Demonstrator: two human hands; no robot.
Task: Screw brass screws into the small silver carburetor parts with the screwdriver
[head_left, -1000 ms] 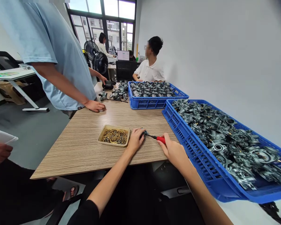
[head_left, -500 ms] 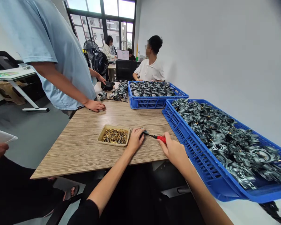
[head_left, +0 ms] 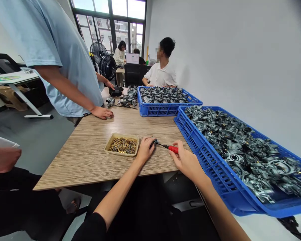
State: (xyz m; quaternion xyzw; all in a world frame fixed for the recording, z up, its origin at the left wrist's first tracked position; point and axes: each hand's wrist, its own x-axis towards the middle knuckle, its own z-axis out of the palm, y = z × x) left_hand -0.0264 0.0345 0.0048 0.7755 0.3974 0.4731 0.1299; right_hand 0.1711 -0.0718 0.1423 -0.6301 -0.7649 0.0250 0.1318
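Observation:
My right hand (head_left: 187,157) is closed around the red handle of a screwdriver (head_left: 172,148). Its dark shaft points left, and the tip meets a small metal carburetor (head_left: 155,142) on the table. My left hand (head_left: 145,148) is wrapped over that carburetor and covers most of it, so only its right edge shows. Just left of my left hand sits a shallow cream tray (head_left: 107,151) filled with small brass and dark metal pieces (head_left: 122,146).
A large blue crate (head_left: 203,157) heaped with carburetors stands on the right. Behind it, another blue crate (head_left: 160,108) holds rows of them. Loose carburetors (head_left: 127,97) lie at the table's far end. A co-worker's hand (head_left: 103,112) rests on the left edge; another person's hand (head_left: 7,159) is lower left.
My hands, the screwdriver and the carburetor stay almost in place. At lower left, the other person's hand has moved further into view. A person at the back has shifted.

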